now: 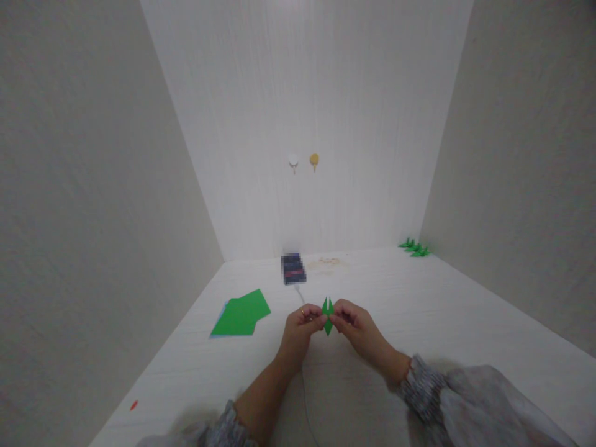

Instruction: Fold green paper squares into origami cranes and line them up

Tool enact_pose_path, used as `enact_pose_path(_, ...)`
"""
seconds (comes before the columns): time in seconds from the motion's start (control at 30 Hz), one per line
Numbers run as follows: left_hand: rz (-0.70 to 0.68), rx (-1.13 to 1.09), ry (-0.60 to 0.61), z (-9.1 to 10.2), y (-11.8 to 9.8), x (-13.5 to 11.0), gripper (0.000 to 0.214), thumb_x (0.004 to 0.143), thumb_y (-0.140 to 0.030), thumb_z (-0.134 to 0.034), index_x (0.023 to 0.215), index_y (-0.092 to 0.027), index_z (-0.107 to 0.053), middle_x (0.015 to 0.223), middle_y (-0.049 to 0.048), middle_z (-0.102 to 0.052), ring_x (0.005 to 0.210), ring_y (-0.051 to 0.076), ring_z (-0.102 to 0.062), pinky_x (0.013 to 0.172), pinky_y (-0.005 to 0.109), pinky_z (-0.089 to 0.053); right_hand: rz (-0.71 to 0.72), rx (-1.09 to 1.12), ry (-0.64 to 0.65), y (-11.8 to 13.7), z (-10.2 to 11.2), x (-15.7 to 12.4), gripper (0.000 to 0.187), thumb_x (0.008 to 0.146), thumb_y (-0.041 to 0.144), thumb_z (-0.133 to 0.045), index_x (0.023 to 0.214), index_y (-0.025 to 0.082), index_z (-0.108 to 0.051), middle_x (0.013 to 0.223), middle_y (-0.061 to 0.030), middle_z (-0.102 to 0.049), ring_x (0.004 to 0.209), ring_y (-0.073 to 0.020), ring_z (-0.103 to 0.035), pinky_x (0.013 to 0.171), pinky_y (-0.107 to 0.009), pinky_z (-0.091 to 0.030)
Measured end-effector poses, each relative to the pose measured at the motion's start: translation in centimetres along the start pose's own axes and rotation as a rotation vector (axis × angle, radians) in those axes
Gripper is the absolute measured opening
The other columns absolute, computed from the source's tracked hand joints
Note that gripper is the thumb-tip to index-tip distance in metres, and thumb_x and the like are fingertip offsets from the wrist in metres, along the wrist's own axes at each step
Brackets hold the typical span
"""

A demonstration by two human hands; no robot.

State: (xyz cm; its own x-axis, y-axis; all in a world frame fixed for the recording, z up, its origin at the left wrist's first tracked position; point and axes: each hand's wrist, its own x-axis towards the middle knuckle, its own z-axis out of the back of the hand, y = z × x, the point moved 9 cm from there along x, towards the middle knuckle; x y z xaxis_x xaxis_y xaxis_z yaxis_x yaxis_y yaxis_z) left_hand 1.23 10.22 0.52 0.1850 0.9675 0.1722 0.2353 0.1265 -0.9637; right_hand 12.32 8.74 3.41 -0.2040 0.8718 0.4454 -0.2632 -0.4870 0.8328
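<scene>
A folded piece of green origami paper is held upright between my two hands above the white table. It is a narrow diamond shape, with two points split apart at the top and one point below. My left hand pinches its left edge between thumb and fingers. On the opposite edge, my right hand grips it the same way. Both thumbs face me, and the fingers behind the paper are partly hidden.
Green paper sheets lie at the left, with a bluish sheet's edge beneath. Several folded green paper figures stand in the far right corner. A blurred dark phone-like object with a white cable rests near the back wall. A small red piece lies front left.
</scene>
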Motion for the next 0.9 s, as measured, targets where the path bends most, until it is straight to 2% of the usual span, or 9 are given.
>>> enact_pose_path(0.23, -0.019, 0.092, 0.019, -0.6, -0.2, -0.2, 0.018, 0.062, -0.029, -0.065, 0.067, -0.013, -0.058, 0.057, -0.0007, -0.054, 0.053, 0.009, -0.046, 0.053, 0.022, -0.035, 0.058, -0.117, -0.040, 0.5, 0.3, 0.0, 0.019, 0.076, 0.025, -0.050, 0.059, 0.018, -0.045, 0.056, 0.0026, -0.043, 0.053, -0.0106, -0.040, 0.049, -0.022, -0.031)
enact_pose_path(0.37, -0.020, 0.130, -0.012, -0.1, -0.1, -0.1, 0.018, 0.061, -0.028, -0.066, 0.066, -0.013, -0.060, 0.056, -0.0008, -0.054, 0.053, 0.009, -0.045, 0.053, 0.021, -0.035, 0.082, -0.133, -0.026, 0.6, 0.2, 0.0, 0.015, 0.075, 0.025, -0.051, 0.062, 0.018, -0.048, 0.057, 0.0021, -0.045, 0.053, -0.0105, -0.041, 0.049, -0.022, -0.032)
enact_pose_path(0.53, -0.002, 0.072, -0.072, 0.6, 0.3, 0.1, 0.017, 0.057, -0.027, -0.068, 0.062, -0.013, -0.060, 0.053, -0.0020, -0.054, 0.052, 0.009, -0.045, 0.053, 0.021, -0.034, 0.063, -0.147, 0.020, 0.5, -0.2, 0.1, 0.014, 0.075, 0.024, -0.051, 0.063, 0.018, -0.049, 0.058, 0.0018, -0.045, 0.054, -0.0101, -0.042, 0.048, -0.021, -0.032)
enact_pose_path(0.7, 0.034, 0.002, -0.008, -0.1, 0.5, 0.0, 0.017, 0.057, -0.026, -0.068, 0.063, -0.012, -0.062, 0.056, -0.0003, -0.057, 0.054, 0.009, -0.047, 0.056, 0.022, -0.035, 0.115, -0.154, 0.040, 1.2, -0.4, -0.1, 0.017, 0.078, 0.023, -0.047, 0.062, 0.017, -0.045, 0.059, 0.0022, -0.043, 0.055, -0.0101, -0.041, 0.051, -0.022, -0.033)
enact_pose_path(0.9, 0.068, -0.045, -0.005, -0.3, 0.1, -0.2, 0.016, 0.055, -0.024, -0.069, 0.058, -0.011, -0.061, 0.052, -0.0009, -0.056, 0.050, 0.008, -0.045, 0.054, 0.022, -0.033, 0.125, -0.146, 0.061, 1.7, -0.7, -0.4, 0.018, 0.079, 0.024, -0.045, 0.062, 0.017, -0.044, 0.059, 0.0022, -0.042, 0.055, -0.0100, -0.039, 0.051, -0.021, -0.033)
